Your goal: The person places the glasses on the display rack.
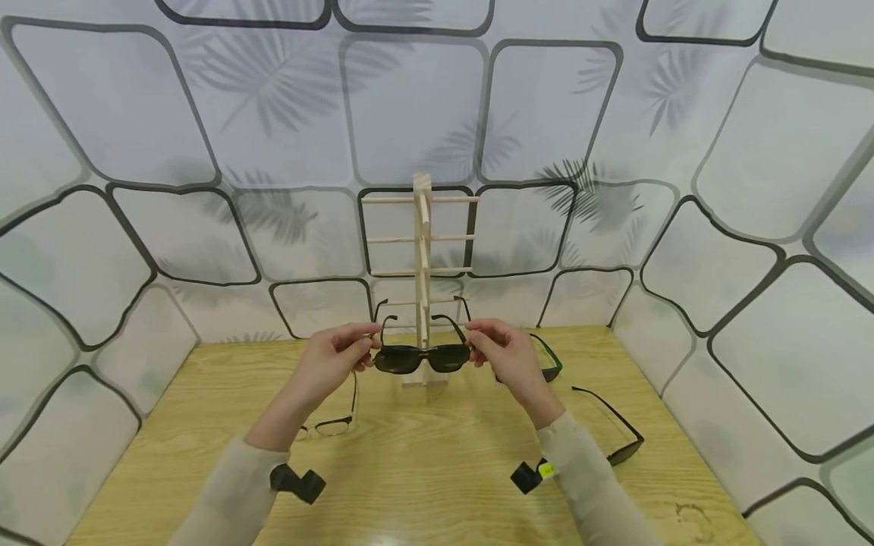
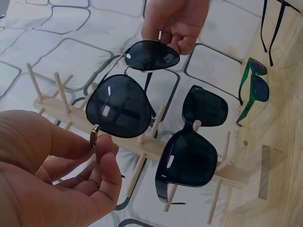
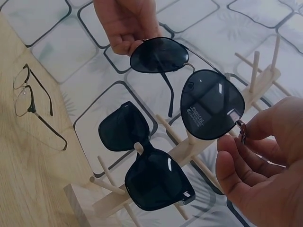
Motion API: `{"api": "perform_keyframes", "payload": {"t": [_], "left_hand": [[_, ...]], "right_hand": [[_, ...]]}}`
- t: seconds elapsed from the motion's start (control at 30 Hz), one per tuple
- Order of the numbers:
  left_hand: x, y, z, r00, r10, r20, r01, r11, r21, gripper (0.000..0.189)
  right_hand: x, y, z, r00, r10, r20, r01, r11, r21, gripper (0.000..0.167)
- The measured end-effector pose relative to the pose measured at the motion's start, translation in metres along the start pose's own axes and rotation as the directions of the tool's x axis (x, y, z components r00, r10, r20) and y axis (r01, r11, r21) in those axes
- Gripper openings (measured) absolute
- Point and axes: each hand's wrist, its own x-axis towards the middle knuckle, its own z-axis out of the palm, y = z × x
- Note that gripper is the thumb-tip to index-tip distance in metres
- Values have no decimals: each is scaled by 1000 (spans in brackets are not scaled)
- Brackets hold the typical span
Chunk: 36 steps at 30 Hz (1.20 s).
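A pair of aviator sunglasses (image 2: pixel 118 106) with dark lenses and a thin metal frame is held up by both hands. My left hand (image 1: pixel 334 360) pinches it at one hinge between thumb and fingers. At the other hinge, my right hand (image 1: pixel 507 356) pinches it the same way; its lens (image 3: pixel 213 104) there bears small white print. Behind and below, a second pair of black sunglasses (image 3: pixel 158 177) sits on a low peg of the wooden display stand (image 1: pixel 422 183). In the head view the two pairs overlap in front of the stand's lower part.
Green-framed sunglasses (image 1: pixel 551 373) lie on the wooden table (image 1: pixel 437 470) behind the right hand. Dark sunglasses (image 1: pixel 627 450) lie nearer on the right, partly behind the sleeve. Clear eyeglasses (image 1: pixel 333 427) lie beside the left forearm. Higher stand pegs (image 1: pixel 454 199) stick out sideways. Patterned cloth surrounds the table.
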Motion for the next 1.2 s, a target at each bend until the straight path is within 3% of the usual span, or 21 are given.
{"api": "perform_keyframes", "payload": {"t": [0.3, 1.2], "left_hand": [[9, -1, 3, 997, -70, -16, 69, 996, -50, 35], [38, -5, 8, 994, -107, -33, 105, 992, -64, 38]], "right_hand": [[7, -3, 1, 1000, 12, -12, -13, 1000, -2, 26], [26, 4, 1, 994, 103, -39, -100, 992, 80, 31]]}}
